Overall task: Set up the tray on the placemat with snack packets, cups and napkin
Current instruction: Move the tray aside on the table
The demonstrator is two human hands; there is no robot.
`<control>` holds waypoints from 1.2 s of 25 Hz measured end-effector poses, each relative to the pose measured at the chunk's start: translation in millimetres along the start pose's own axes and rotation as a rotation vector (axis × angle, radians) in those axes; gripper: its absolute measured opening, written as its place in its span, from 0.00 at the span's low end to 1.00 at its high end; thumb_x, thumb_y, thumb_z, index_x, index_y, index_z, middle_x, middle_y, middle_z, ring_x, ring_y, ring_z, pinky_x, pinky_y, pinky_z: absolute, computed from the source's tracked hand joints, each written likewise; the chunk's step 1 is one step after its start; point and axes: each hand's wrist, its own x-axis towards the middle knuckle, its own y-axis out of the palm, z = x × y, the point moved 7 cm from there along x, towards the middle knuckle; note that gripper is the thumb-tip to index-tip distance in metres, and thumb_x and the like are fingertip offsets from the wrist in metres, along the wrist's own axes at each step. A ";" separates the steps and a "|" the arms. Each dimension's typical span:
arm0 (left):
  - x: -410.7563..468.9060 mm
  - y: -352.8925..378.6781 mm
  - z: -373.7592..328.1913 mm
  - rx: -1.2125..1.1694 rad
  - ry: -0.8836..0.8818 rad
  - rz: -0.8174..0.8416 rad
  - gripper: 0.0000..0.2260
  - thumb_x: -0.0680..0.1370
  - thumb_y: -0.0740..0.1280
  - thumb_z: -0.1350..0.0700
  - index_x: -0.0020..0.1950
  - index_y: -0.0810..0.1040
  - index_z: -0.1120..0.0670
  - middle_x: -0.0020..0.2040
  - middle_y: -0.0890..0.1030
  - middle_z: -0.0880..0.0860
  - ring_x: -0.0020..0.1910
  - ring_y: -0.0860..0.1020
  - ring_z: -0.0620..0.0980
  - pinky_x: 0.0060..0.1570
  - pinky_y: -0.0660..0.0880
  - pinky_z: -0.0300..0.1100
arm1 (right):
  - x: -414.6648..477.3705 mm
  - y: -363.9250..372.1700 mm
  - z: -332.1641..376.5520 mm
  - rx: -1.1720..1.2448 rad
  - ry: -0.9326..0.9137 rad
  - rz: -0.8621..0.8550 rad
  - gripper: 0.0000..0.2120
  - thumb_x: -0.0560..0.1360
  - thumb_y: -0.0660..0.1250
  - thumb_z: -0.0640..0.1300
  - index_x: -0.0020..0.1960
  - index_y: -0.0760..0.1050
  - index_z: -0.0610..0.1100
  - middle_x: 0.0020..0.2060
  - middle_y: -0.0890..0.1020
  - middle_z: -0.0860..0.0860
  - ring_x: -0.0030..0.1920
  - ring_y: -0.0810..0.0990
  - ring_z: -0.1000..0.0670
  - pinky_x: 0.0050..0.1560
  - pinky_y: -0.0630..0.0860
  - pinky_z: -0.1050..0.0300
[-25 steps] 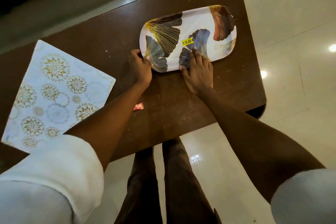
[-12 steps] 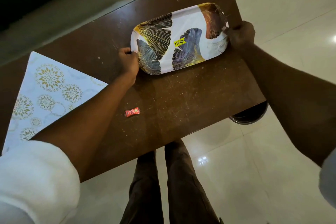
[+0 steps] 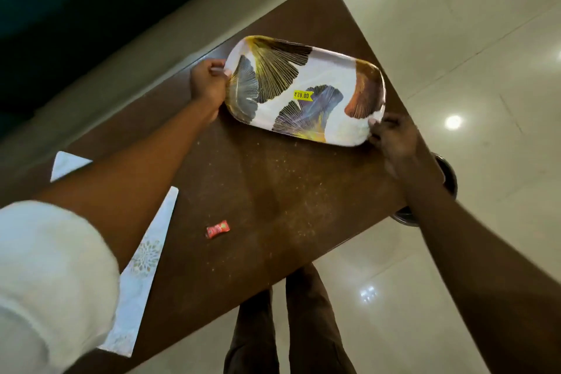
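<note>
the tray [image 3: 328,70] is a white rounded oblong printed with dark, gold and rust fan leaves and a yellow price sticker [image 3: 303,95], lying face up at the desk's far right, gripped at both short ends. the placemat [image 3: 142,258], pale with faint floral rings, lies well apart at the left, partly hidden.

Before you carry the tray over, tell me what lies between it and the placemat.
Only the left forearm crosses the bare table between tray and placemat. The small red packet lies nearer you, off that line.
</note>
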 end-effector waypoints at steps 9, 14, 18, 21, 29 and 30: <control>23.3 146.4 -112.3 0.207 0.314 0.262 0.11 0.76 0.70 0.68 0.57 0.85 0.63 0.55 0.86 0.59 0.50 0.80 0.47 0.52 0.78 0.34 | -93.9 -2.8 -96.9 0.427 0.199 -0.303 0.12 0.76 0.74 0.33 0.54 0.73 0.40 0.47 0.81 0.43 0.49 0.84 0.45 0.42 0.85 0.57; 27.3 154.6 -114.6 0.212 0.311 0.273 0.09 0.77 0.70 0.67 0.56 0.84 0.64 0.54 0.85 0.59 0.49 0.79 0.46 0.40 0.73 0.24 | -92.6 -2.3 -92.1 0.391 0.208 -0.307 0.16 0.75 0.75 0.35 0.58 0.73 0.38 0.47 0.82 0.45 0.50 0.85 0.46 0.46 0.86 0.54; 22.0 124.6 -108.3 0.248 0.313 0.150 0.08 0.76 0.72 0.55 0.53 0.86 0.55 0.50 0.85 0.49 0.51 0.82 0.46 0.52 0.78 0.34 | -92.6 -12.2 -93.5 0.314 0.293 -0.325 0.20 0.77 0.75 0.48 0.61 0.73 0.37 0.51 0.84 0.40 0.48 0.87 0.43 0.47 0.86 0.48; 4.2 65.1 -61.0 0.217 0.294 -0.002 0.08 0.78 0.69 0.51 0.52 0.84 0.51 0.50 0.84 0.48 0.51 0.81 0.46 0.55 0.77 0.41 | -119.0 -16.3 -94.7 0.124 0.308 -0.445 0.21 0.82 0.65 0.58 0.63 0.73 0.40 0.47 0.82 0.44 0.41 0.83 0.46 0.36 0.83 0.54; -238.1 -117.5 219.2 0.049 -0.364 -0.367 0.08 0.80 0.69 0.55 0.53 0.84 0.58 0.52 0.85 0.56 0.52 0.81 0.51 0.51 0.71 0.38 | -236.6 171.4 -136.1 -0.455 0.031 0.382 0.05 0.80 0.71 0.44 0.55 0.80 0.46 0.47 0.84 0.49 0.44 0.85 0.49 0.47 0.85 0.41; -264.5 -121.7 237.2 0.035 -0.423 -0.372 0.07 0.79 0.70 0.55 0.53 0.84 0.58 0.51 0.85 0.56 0.52 0.82 0.53 0.51 0.74 0.41 | -250.0 191.3 -138.0 -0.549 -0.061 0.465 0.07 0.79 0.71 0.43 0.57 0.80 0.47 0.51 0.83 0.49 0.48 0.84 0.50 0.51 0.85 0.43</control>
